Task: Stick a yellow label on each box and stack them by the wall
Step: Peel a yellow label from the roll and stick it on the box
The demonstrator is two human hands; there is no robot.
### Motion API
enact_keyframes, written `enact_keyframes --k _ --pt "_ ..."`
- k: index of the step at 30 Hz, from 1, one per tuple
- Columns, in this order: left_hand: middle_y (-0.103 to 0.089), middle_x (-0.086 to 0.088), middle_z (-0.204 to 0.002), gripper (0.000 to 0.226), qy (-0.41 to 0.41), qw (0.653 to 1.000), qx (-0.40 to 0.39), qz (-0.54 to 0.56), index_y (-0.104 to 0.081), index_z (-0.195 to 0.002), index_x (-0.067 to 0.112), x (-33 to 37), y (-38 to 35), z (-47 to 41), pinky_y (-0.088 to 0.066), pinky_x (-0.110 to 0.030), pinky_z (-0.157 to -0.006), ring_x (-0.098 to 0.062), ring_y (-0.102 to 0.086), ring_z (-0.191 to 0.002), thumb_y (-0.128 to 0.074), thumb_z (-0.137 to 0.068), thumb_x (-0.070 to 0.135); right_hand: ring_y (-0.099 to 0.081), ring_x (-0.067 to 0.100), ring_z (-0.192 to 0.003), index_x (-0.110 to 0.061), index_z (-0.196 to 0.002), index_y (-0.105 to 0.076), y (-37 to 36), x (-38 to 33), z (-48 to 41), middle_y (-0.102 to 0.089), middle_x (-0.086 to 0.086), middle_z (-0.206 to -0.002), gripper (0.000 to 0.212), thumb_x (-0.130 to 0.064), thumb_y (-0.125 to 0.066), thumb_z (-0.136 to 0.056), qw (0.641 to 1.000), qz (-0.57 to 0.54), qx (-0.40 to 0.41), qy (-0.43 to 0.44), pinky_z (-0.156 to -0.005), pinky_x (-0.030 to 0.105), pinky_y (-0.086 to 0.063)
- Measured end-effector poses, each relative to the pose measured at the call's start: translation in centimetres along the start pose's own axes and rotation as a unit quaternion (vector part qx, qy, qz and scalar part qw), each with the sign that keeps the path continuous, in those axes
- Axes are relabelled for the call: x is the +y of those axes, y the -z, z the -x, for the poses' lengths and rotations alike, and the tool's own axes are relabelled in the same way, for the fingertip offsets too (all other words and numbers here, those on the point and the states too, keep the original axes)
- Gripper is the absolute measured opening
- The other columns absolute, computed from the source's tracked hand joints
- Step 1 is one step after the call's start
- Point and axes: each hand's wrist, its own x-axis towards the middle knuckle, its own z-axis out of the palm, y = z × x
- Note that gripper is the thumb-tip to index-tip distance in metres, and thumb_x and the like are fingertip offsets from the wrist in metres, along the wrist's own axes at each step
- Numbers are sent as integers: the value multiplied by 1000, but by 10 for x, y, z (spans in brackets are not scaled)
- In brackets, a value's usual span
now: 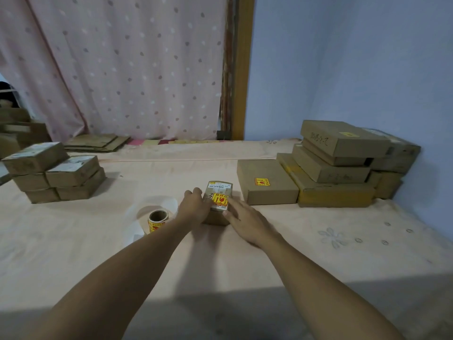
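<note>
Left hand (196, 206): fingers curled over the left edge of the small box (217, 218), holding it.
Right hand (246, 223): fingers straight and close together, tips pressing the right side of the yellow label (220, 199).
Yellow label: square, red print, lying on the box top just below a white barcode sticker (219, 185).
Small box: brown cardboard, mid-scene on the peach sheet (318, 241); its near left corner is hidden by the left hand.
Label roll (158, 218): cardboard core, standing just left of the left wrist on a curl of white backing paper (147, 212).
Flat box (267, 180): already labelled, near the small box on the right.
Stack (343, 163): cardboard boxes piled against the blue wall (355, 69); the top one carries a yellow label.
Left pile (56, 170): smaller boxes, well apart; labels possibly none, the tops are too blurred to tell.
Behind: spotted pink curtain (122, 69), wooden door post (241, 69), flattened cardboard (98, 143).
Sheet: embroidered flowers at right; whatever is beneath it is hidden.
</note>
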Motion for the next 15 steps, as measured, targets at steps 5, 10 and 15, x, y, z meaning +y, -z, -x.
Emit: enact_keyframes --k 5,10,15 --pt "-66 -18 -117 42 57 997 -14 -39 -63 -116 3 12 -3 11 -46 -37 -84 -35 -60 -107 -42 -100 36 -63 21 -112 -26 -128 -59 -5 -6 -2 -70 -2 -120 36 -44 -60 -97 983 -150 41 -101 -94 36 -50" --pt "-65 -13 -105 35 41 995 62 60 -65 -105 5 30 -2 16 -43 -36 -71 -29 -60 -92 -45 -97 32 -64 15 -111 -28 -126 -59 8 -13 -3 -68 -7 -121 30 -38 -60 -98 965 -227 92 -90 -95 36 -51" --pt "-59 -9 -117 37 -27 976 102 191 -66 -123 9 72 -9 17 -45 -35 -87 -21 -55 -101 -46 -100 31 -60 15 -111 -23 -130 -55 45 -7 -4 -62 -9 -118 30 -35 -56 -101 943 -274 163 -92 -96 39 -51"
